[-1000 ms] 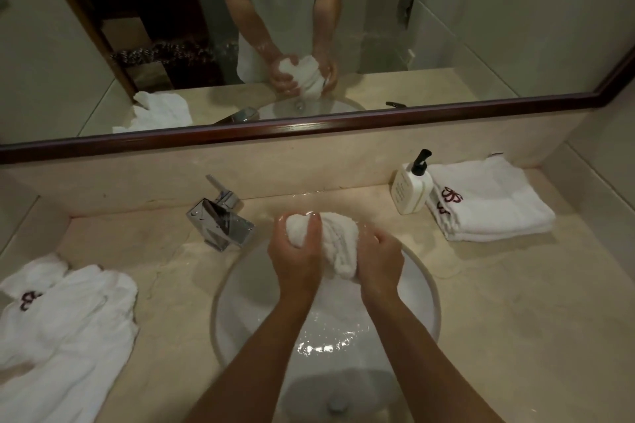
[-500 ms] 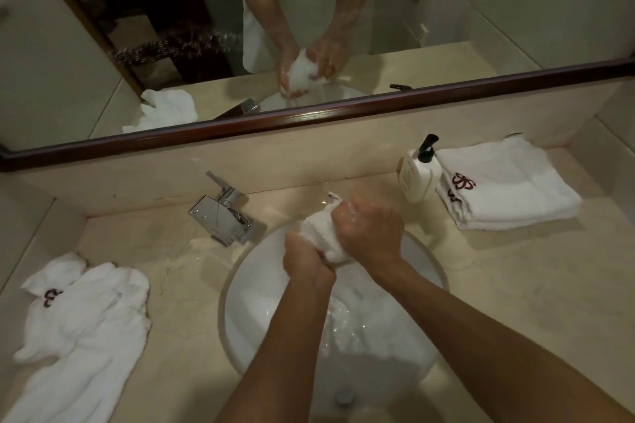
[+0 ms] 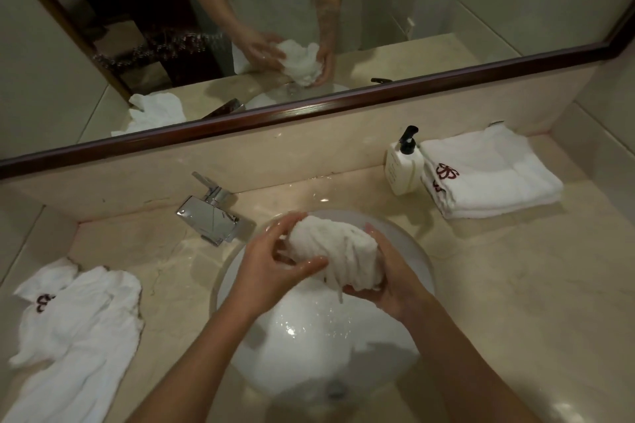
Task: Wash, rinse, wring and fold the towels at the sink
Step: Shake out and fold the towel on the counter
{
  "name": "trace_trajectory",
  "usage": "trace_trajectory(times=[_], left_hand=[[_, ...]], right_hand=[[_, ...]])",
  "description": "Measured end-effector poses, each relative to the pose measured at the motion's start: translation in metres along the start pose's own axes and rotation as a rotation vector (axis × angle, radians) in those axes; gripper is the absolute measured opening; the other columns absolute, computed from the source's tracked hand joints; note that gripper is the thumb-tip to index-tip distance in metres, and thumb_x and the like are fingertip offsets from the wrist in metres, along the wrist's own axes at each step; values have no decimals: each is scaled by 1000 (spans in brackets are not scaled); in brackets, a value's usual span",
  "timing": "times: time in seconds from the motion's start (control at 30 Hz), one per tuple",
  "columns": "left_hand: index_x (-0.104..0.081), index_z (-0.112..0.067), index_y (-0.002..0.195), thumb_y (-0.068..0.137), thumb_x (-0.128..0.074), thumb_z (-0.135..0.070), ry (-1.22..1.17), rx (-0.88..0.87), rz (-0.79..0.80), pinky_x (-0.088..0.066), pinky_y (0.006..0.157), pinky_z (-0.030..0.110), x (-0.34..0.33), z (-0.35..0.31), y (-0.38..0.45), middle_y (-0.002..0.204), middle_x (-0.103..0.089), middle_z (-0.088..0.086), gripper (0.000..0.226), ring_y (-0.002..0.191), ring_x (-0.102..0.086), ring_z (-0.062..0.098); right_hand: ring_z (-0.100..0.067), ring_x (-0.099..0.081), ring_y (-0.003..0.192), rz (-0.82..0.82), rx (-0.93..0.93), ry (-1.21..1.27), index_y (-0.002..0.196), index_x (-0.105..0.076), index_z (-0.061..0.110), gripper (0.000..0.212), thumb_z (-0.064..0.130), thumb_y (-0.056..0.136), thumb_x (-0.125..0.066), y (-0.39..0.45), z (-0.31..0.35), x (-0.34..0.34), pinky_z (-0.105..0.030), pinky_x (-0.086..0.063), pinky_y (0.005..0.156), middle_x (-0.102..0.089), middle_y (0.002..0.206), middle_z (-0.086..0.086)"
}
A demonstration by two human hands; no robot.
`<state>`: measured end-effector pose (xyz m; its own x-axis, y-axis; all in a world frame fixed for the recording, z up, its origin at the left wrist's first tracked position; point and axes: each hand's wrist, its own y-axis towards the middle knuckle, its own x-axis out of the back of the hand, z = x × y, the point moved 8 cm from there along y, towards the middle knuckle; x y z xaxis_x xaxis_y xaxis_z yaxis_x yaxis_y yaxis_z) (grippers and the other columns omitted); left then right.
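- Wet towel: white, bunched into a twisted roll, held in the air above the sink, over the far half of the bowl. Its long axis runs from far-left to near-right, with a few loose threads hanging off the near end.
- Left hand: curled around the far-left end of the roll, thumb lying across the near side, fingers wrapped behind.
- Right hand: cupped under and around the near-right end, fingers closed on the cloth.
- Governing relation: the roll lies straight between the two hands, one end in each, so neither is nearer. Wringing, judged to be the step in hand, turns on twisting the ends oppositely about that axis.
- Folded towels: stacked right of the sink, touching the soap bottle.
- Loose towels: crumpled on the counter to the left, judged to be awaiting washing.
- Tap: no stream visible.
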<state>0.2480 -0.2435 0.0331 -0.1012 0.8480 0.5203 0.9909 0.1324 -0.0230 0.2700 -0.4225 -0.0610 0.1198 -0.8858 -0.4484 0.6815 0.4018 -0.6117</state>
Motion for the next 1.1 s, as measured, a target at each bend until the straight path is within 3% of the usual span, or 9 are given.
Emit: trace_trajectory(times=[0.1, 0.2, 0.3, 0.37, 0.43, 0.63, 0.73, 0.87, 1.1], left_hand=[[-51, -45, 111, 58, -76, -63, 87, -107, 11, -52, 79, 25, 3, -19, 10, 116, -51, -25, 61, 105, -55, 1], [-52, -28, 131, 63, -78, -41, -333, -63, 96, -57, 85, 41, -12, -24, 14, 130, -57, -6, 74, 115, -60, 19], [-63, -23, 114, 63, -77, -28, -524, -16, 84, -57, 84, 52, -22, -22, 15, 113, -68, 9, 53, 106, -64, 32], [-65, -23, 99, 61, -75, -31, -573, 40, -97, -58, 76, 48, -17, -11, 12, 101, -67, 10, 39, 92, -66, 31], [-64, -22, 94, 63, -74, -36, -579, 83, -256, -56, 68, 37, -15, -1, 10, 90, -66, 3, 36, 81, -65, 19], [-62, -21, 93, 81, -67, -37, -677, 257, -645, -52, 68, 24, -24, 27, 8, 81, -65, -8, 20, 78, -65, 9], [-65, -14, 98, 92, -62, -30, -704, 420, -797, -53, 70, 27, -32, 47, 8, 85, -67, -2, 17, 81, -66, 13], [-68, -7, 105, 92, -59, -29, -747, 583, -877, -54, 67, 26, -44, 67, 13, 94, -72, 6, 27, 86, -70, 20], [-66, -16, 80, 82, -53, -29, -937, 882, -895, -58, 72, 40, -72, 79, 2, 81, -68, 4, 18, 76, -68, 26]], right_hand=[[-32, -69, 109, 98, -82, -17, 114, -76, 19, 74, 77, 74, -55, -1, -9, -11, -50, -54, 92, -71, 120, -16], [-41, -56, 127, 274, -118, 72, 127, -69, 18, 74, 70, 75, -69, -6, -15, -34, -64, -42, 105, -60, 136, -21], [-40, -60, 120, 244, -97, 236, 130, -66, 11, 70, 55, 77, -78, -1, -14, -40, -60, -45, 103, -60, 134, -23], [-26, -71, 79, 124, -55, 204, 107, -72, 6, 45, 47, 88, -65, 2, -11, -43, -35, -59, 66, -74, 96, -15], [-15, -59, 48, -107, 25, 91, 86, -69, 9, 34, 41, 92, -60, 3, -6, -41, -21, -41, 39, -65, 65, -5], [-20, -50, 59, -556, 436, -166, 66, -52, 1, 37, 28, 89, -63, 5, 22, -26, -35, -42, 55, -51, 62, -8], [-11, -39, 52, -605, 511, -346, 54, -42, 18, 42, 22, 90, -63, 11, 36, -27, -25, -35, 52, -42, 52, 4], [-6, -43, 51, -639, 559, -516, 58, -49, 18, 37, 26, 90, -65, 23, 44, -25, -13, -34, 47, -47, 54, 5], [-24, -59, 58, -585, 650, -824, 67, -64, 11, 31, 30, 91, -64, 38, 50, -29, -32, -44, 57, -62, 59, -7]])
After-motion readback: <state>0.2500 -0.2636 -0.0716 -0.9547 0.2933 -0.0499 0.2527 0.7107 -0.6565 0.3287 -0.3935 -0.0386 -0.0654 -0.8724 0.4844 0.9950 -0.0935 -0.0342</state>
